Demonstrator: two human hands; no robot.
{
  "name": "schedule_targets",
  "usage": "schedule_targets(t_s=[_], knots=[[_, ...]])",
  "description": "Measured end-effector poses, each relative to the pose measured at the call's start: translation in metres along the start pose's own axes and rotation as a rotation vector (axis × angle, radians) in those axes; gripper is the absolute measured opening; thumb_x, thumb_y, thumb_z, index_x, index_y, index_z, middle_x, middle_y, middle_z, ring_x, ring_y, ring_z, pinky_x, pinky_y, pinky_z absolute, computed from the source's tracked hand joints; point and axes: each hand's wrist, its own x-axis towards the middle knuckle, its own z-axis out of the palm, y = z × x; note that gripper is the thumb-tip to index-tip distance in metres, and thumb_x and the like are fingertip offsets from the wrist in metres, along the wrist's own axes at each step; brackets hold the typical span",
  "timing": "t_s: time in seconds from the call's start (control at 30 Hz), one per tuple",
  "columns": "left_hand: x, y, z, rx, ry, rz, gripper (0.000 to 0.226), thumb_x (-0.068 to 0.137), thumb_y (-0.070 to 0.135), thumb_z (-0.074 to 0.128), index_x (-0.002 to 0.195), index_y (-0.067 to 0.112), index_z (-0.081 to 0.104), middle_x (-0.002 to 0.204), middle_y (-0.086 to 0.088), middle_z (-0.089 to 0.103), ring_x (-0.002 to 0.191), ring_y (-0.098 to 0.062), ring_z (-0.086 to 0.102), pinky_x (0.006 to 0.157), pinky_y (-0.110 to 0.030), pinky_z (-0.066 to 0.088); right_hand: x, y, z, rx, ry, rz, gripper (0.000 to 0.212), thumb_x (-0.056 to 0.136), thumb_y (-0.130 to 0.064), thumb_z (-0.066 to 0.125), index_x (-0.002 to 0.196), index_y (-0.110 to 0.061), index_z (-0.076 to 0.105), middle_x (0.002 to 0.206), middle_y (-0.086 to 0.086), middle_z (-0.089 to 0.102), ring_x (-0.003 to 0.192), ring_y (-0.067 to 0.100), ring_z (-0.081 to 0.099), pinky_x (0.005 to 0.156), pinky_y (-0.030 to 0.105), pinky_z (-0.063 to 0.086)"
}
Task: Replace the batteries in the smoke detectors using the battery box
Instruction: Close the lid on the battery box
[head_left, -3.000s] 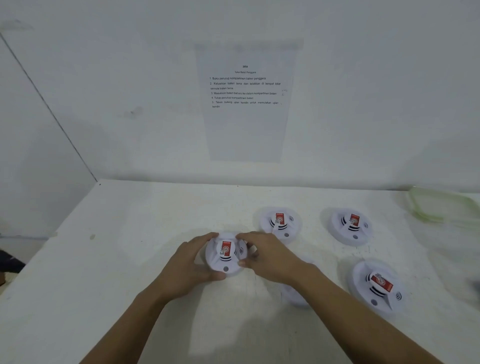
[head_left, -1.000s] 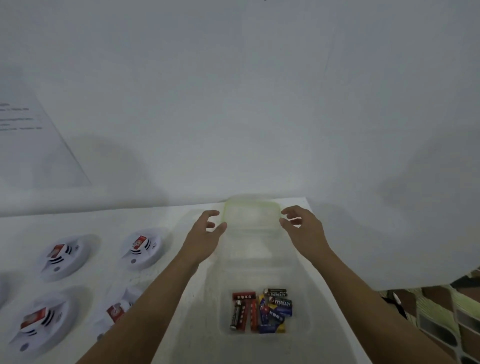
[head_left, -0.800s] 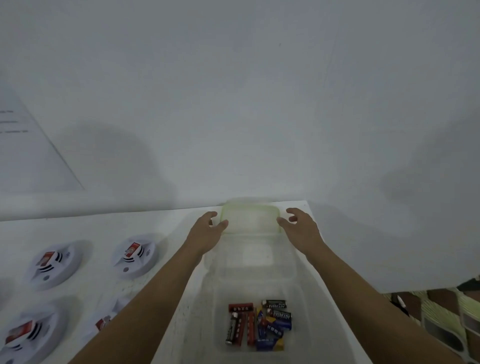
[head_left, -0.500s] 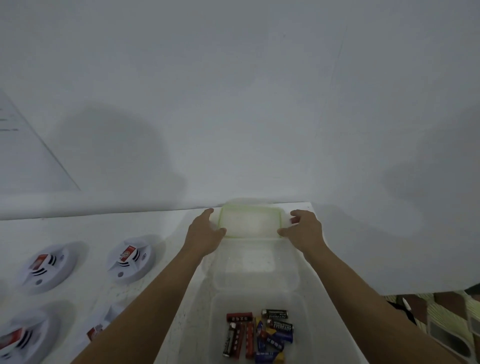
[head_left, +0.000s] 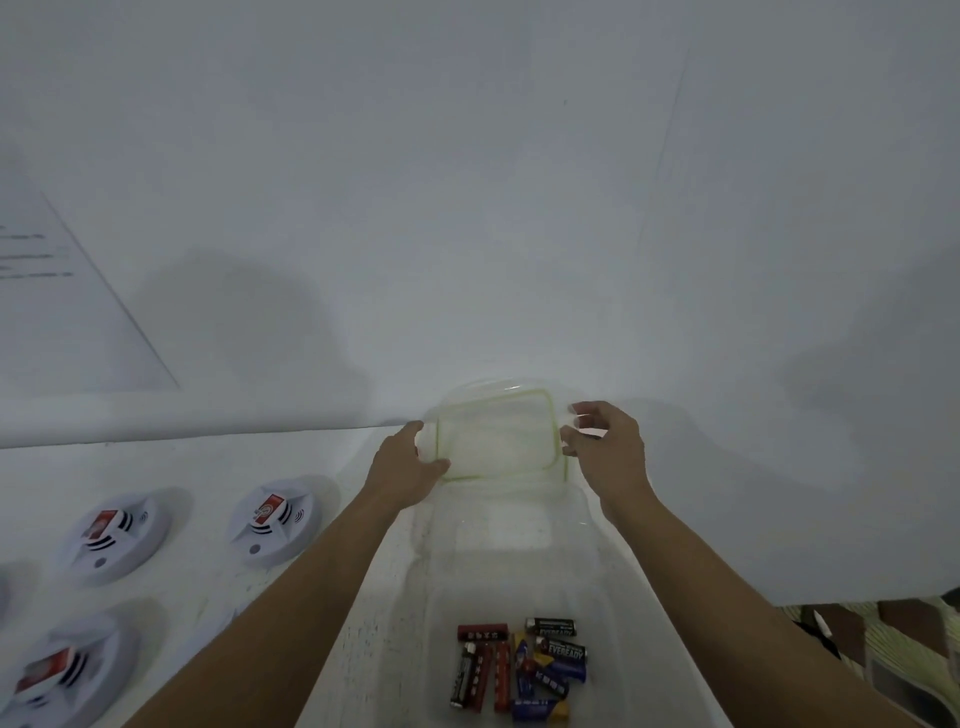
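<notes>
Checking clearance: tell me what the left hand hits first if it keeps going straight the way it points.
The left hand is already on the lid. Straight ahead lies the wall right behind it, though depth is hard to judge.

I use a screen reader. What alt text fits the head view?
Both hands, left hand and right hand, hold a clear green-rimmed lid beyond an open box containing batteries. Smoke detectors lie to the left.
</notes>
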Motion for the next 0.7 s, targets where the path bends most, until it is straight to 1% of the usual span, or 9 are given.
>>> schedule_targets(t_s=[0.1,0.2,0.3,0.37,0.43,0.5,0.57,0.63,0.7], knots=[[0.0,-0.001,-0.005,-0.116,0.05,0.003,0.053,0.091,0.028,0.072,0.136,0.016,0.047,0.126,-0.011,0.058,0.114,-0.029,0.058,0.098,-0.043,0.05,-0.006,-0.005,-0.001,0.09,-0.023,-0.029,0.023,0.088,0.005,0.067,0.103,-0.012,0.07,0.093,-0.003,0.063,0.061,0.008,0.068,0.089,0.051,0.058],[-0.001,-0.001,-0.012,-0.248,0.13,0.053,0.036,0.092,0.023,0.07,0.122,0.015,0.051,0.117,-0.005,0.063,0.106,-0.026,0.062,0.089,-0.04,0.051,-0.014,-0.014,-0.001,0.151,-0.036,-0.069,0.02,0.088,0.004,0.068,0.098,-0.014,0.069,0.096,-0.004,0.067,0.068,0.013,0.07,0.093,0.053,0.056],[-0.004,0.003,-0.026,-0.379,0.192,0.113,0.027,0.094,0.019,0.067,0.115,0.016,0.052,0.114,-0.004,0.067,0.096,-0.02,0.067,0.085,-0.038,0.053,-0.024,-0.028,0.0,0.198,-0.035,-0.163,0.014,0.093,-0.001,0.065,0.096,-0.014,0.067,0.092,-0.008,0.066,0.076,0.015,0.07,0.09,0.048,0.055],[-0.009,0.007,-0.038,-0.445,0.234,0.151,0.022,0.094,0.019,0.067,0.111,0.018,0.053,0.111,-0.004,0.069,0.091,-0.017,0.068,0.081,-0.039,0.054,-0.032,-0.037,0.0,0.247,-0.037,-0.226,0.009,0.096,-0.004,0.064,0.096,-0.013,0.065,0.089,-0.009,0.066,0.081,0.016,0.069,0.087,0.043,0.056],[-0.021,0.012,-0.05,-0.47,0.286,0.206,0.015,0.095,0.023,0.066,0.106,0.023,0.056,0.106,0.0,0.07,0.088,-0.019,0.069,0.072,-0.033,0.053,-0.041,-0.043,-0.002,0.296,-0.03,-0.26,0.003,0.097,-0.008,0.065,0.097,-0.011,0.064,0.091,-0.007,0.066,0.084,0.015,0.067,0.084,0.034,0.055],[-0.038,0.018,-0.062,-0.483,0.318,0.281,0.005,0.097,0.027,0.063,0.102,0.028,0.062,0.097,0.006,0.071,0.081,-0.02,0.069,0.068,-0.032,0.05,-0.049,-0.048,-0.008,0.33,-0.008,-0.259,0.002,0.097,-0.01,0.065,0.098,-0.009,0.063,0.093,-0.007,0.066,0.084,0.013,0.065,0.082,0.029,0.052],[-0.061,0.021,-0.071,-0.491,0.322,0.351,0.008,0.099,0.027,0.061,0.099,0.03,0.069,0.088,0.015,0.072,0.068,-0.016,0.063,0.066,-0.032,0.049,-0.057,-0.052,-0.013,0.354,0.004,-0.245,0.001,0.097,-0.009,0.064,0.097,-0.01,0.063,0.091,-0.009,0.065,0.084,0.013,0.064,0.08,0.029,0.052],[-0.084,0.021,-0.077,-0.515,0.317,0.384,0.014,0.099,0.026,0.061,0.094,0.03,0.074,0.077,0.02,0.069,0.062,-0.016,0.051,0.065,-0.031,0.044,-0.066,-0.053,-0.018,0.324,-0.006,-0.221,0.003,0.099,-0.015,0.062,0.099,-0.014,0.065,0.091,-0.01,0.067,0.085,0.011,0.063,0.079,0.03,0.051],[-0.103,0.018,-0.081,-0.513,0.305,0.394,0.017,0.1,0.028,0.059,0.092,0.03,0.074,0.068,0.019,0.065,0.06,-0.016,0.045,0.062,-0.027,0.04,-0.077,-0.053,-0.022,0.245,-0.046,-0.212,0.014,0.102,-0.025,0.058,0.1,-0.016,0.068,0.086,-0.01,0.065,0.081,0.01,0.059,0.076,0.031,0.049]])
